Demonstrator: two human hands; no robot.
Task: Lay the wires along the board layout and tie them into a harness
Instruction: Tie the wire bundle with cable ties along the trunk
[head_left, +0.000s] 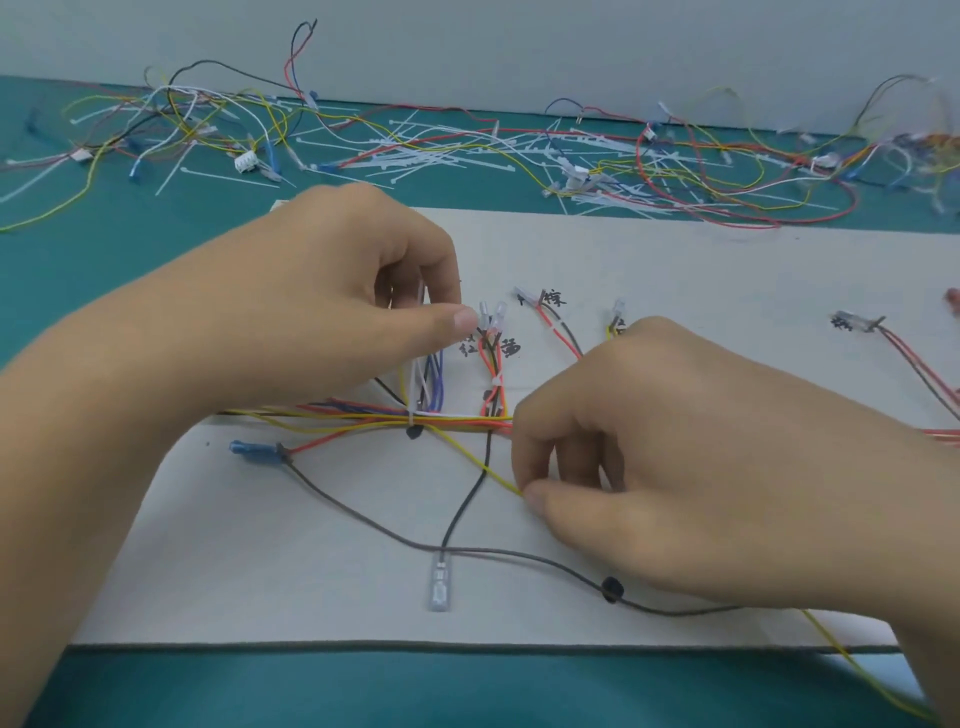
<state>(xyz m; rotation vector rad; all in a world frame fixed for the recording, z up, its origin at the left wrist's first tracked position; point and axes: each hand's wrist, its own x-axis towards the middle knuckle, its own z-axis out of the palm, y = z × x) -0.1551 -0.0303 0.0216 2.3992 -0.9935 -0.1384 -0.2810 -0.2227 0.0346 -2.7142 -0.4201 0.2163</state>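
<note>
Right hand (649, 457) pinches a thin yellow wire (501, 479), left hand (337, 301) the white tie (414, 384) round the multicoloured bundle (457, 417).

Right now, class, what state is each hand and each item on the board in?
Left hand: pinching the white cable tie, held upright.
Right hand: pinching the yellow wire.
Wire bundle: lying along the board, tie looped round it.
Blue connector: lying flat on the board.
Spare ties: scattered on the green mat.
</note>
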